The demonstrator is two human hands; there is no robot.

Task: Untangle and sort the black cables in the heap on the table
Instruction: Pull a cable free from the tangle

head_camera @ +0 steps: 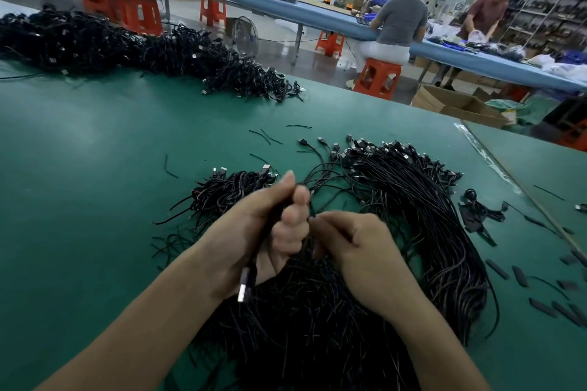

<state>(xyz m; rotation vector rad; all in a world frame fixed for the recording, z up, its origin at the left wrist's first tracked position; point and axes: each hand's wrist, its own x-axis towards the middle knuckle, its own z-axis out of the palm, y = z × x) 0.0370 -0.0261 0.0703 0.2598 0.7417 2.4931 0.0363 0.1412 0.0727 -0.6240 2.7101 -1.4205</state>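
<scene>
Two silver-plugged thin black cables [245, 286] are gripped in the left hand [263, 232]; one strand [312, 210] is pinched by the right hand [355, 244].

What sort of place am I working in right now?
Most likely a factory assembly floor for cable work. Big heaps of black USB cables lie on a green work table. Behind it runs a long blue bench with orange stools, and another worker is seated there.
</scene>
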